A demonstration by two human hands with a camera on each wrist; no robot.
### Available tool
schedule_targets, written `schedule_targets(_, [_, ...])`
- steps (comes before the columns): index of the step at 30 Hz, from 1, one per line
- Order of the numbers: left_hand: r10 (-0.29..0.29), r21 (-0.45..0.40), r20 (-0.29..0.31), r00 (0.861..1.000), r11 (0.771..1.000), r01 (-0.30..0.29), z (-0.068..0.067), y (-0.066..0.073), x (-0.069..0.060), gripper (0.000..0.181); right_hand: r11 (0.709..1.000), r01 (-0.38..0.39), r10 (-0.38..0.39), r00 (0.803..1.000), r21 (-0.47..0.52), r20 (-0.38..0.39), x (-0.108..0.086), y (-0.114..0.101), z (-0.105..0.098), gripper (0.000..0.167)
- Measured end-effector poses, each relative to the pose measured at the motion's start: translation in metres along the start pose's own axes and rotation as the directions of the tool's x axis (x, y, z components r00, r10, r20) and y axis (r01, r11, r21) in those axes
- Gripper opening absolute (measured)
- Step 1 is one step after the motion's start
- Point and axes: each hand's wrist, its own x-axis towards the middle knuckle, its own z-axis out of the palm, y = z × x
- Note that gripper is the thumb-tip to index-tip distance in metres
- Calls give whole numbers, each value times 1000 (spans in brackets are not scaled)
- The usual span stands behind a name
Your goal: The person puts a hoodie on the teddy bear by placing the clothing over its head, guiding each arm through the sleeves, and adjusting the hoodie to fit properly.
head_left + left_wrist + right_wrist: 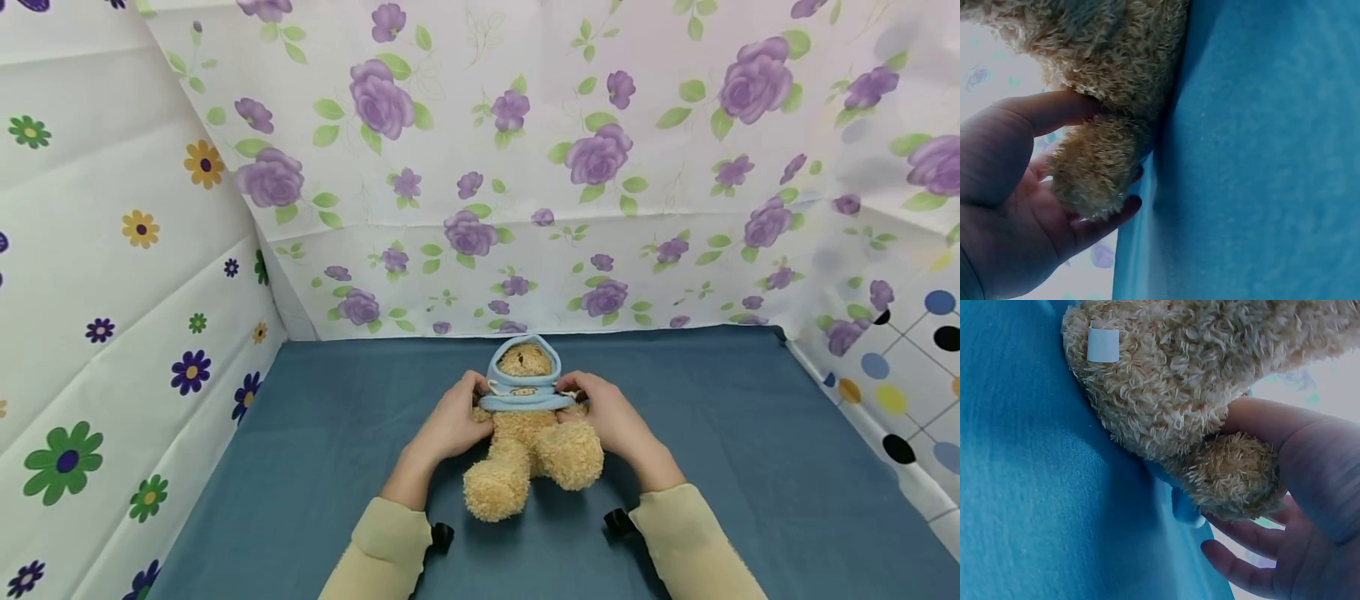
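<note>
A tan plush teddy bear (517, 442) lies on its back on the blue-grey cloth, feet toward me. It wears a light blue hoodie (522, 400) with the hood around its face and the hem bunched high on the body. On the bear's left side as I see it, my left hand (457, 421) holds one arm (1099, 165), thumb between arm and body. Opposite, my right hand (611, 417) grips the other arm (1235, 478) with thumb and fingers around it. A small white tag (1103, 345) shows on the fur in the right wrist view.
The blue-grey cloth (337, 433) covers the table. Hanging sheets with purple flowers (468, 233) at the back, daisies (63, 462) at the left and coloured dots (892, 400) at the right enclose it. Black wrist devices (442, 537) sit by both sleeves.
</note>
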Motion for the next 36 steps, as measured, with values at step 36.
schedule_targets(36, [-78,-116,155,985,989,96,-30,6,-10,60,984,105,-120,988,145,95,-2,3,-21,29])
